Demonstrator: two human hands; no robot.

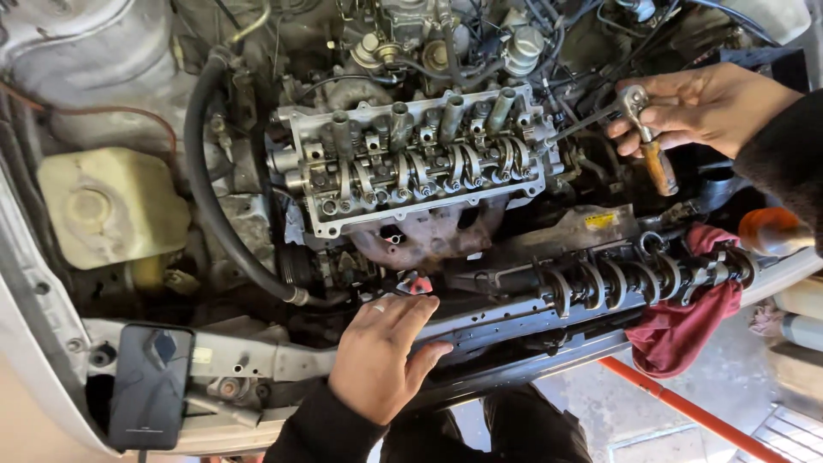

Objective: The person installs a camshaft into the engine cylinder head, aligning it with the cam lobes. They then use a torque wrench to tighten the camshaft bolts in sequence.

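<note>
My right hand (703, 107) grips the wooden-handled ratchet (645, 129), its extension reaching the right end of the exposed cylinder head (411, 163). My left hand (381, 356) lies flat, fingers spread, on the front crossmember (514, 321). Step in hand appears to be working a head fastener; next move needs square socket seating

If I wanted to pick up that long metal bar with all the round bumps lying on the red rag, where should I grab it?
Probably by a bare stretch of the rocker shaft between two bumps, near the middle so it stays level. Come down from above: it lies flat across the front rail and the red rag, so its top is open. The bumps look oily and uneven, poor to grip.
</note>
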